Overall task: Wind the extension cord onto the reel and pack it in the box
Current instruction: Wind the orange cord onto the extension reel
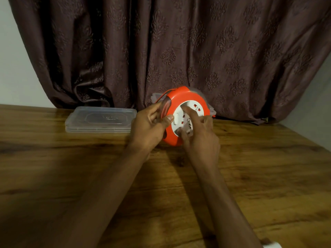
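An orange cord reel (pixel 180 99) with a white socket face is held tilted above the wooden table (pixel 71 167). My left hand (pixel 150 126) grips its left rim, thumb on the white face. The fingers of my right hand (pixel 200 133) press on the white centre disc. A thin orange cord (pixel 162 94) runs from the reel's top left and drops behind it. The clear plastic box (pixel 156 96) stands just behind the reel, mostly hidden. Its clear lid (pixel 100 119) lies flat to the left.
A brown patterned curtain (pixel 179 51) hangs behind the table's far edge. A small white object (pixel 272 245) shows at the bottom right edge of the table.
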